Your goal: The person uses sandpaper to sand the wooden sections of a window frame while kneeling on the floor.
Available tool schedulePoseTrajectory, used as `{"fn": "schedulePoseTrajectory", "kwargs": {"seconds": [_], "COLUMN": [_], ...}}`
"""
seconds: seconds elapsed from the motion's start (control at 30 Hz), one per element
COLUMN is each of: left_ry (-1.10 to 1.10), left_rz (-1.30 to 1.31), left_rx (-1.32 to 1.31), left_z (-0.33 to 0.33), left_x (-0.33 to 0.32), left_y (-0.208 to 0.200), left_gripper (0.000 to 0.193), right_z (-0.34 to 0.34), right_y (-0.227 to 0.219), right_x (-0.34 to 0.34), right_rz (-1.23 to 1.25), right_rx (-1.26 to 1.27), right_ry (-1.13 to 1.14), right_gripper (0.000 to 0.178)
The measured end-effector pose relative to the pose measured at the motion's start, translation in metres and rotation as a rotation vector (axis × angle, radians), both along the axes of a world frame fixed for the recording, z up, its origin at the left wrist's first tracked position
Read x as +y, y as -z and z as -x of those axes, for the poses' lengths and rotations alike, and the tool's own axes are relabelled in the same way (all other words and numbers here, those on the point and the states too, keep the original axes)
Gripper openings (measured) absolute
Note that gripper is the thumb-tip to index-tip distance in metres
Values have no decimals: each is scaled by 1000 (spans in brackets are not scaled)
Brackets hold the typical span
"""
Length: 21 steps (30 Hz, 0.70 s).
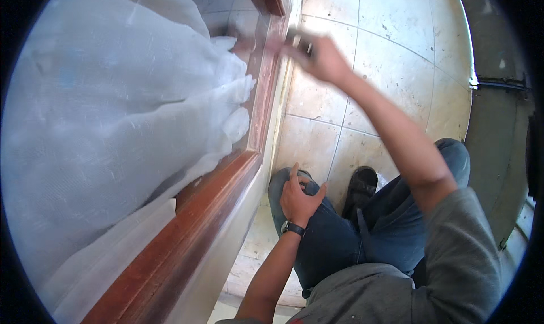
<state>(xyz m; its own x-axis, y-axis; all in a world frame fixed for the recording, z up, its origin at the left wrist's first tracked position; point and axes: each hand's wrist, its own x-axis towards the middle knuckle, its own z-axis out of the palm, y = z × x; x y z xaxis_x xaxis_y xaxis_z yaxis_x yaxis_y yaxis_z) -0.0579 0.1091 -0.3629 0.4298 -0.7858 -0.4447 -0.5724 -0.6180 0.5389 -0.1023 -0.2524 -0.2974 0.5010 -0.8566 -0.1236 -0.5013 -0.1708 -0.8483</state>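
Observation:
My right hand (328, 60) reaches forward, closed round a small dark tool (300, 42) with a light spot on it. Motion blur hides what kind of tool it is. It is against or close beside the reddish-brown wooden frame (265, 92); whether they touch I cannot tell. My left hand (300, 199) rests on my left knee with fingers apart and nothing in it. A watch with a black strap (293, 228) is on that wrist. Behind the frame, to the left, hangs a whitish translucent sheet (130, 92) with ragged edges.
A pale, stained tiled floor (391, 58) lies ahead, right of a low wall (226, 267) under the frame. My bent legs in blue jeans (328, 239) and a black sandal (362, 182) are below. A dark greenish panel (498, 148) stands along the right.

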Motion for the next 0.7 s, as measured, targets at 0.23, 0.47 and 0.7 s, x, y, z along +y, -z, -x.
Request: {"fn": "schedulePoseTrajectory", "kwargs": {"seconds": [0.23,0.47,0.7], "left_ry": [15,24,46], "left_rz": [43,45,59], "left_rx": [5,18,13], "left_z": [2,1,-6], "left_x": [2,0,1], "left_y": [-1,-11,-5], "left_gripper": [103,104,106], "right_z": [13,18,15], "right_y": [-2,6,7], "right_x": [-44,-31,-26], "right_rz": [158,301,250], "right_rx": [-49,-85,35], "right_ry": [-121,-210,-179], "right_gripper": [38,29,35]}}
